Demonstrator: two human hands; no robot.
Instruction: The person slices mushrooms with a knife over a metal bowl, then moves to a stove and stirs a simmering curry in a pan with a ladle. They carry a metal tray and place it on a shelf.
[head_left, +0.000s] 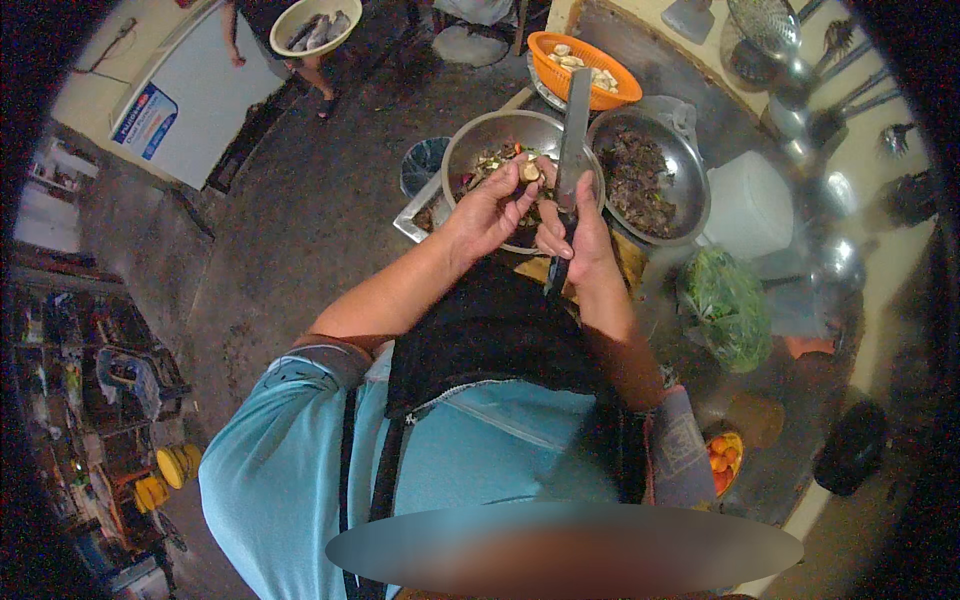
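Between the fingertips of my left hand (491, 206) is a small pale, round-cut piece of food (531, 172). My right hand (581, 232) grips a knife by its black handle, the broad blade (576, 124) pointing away from me. Both hands are over a large steel bowl (463, 135) that holds mixed scraps or chopped food, partly hidden by the hands. Touching or close to its right side, a second steel bowl (694, 187) contains dark brown, leafy-looking matter. Beyond them, an orange plastic basket (540, 56) holds pale pieces.
A bag of green leaves (726, 315) and a white plastic container (750, 202) lie at right. Ladles and strainers (765, 30) hang along the wall. Further back, a person's arm (319, 79) is near a basin of fish (281, 30). A bowl of orange fruit (739, 454) is at lower right.
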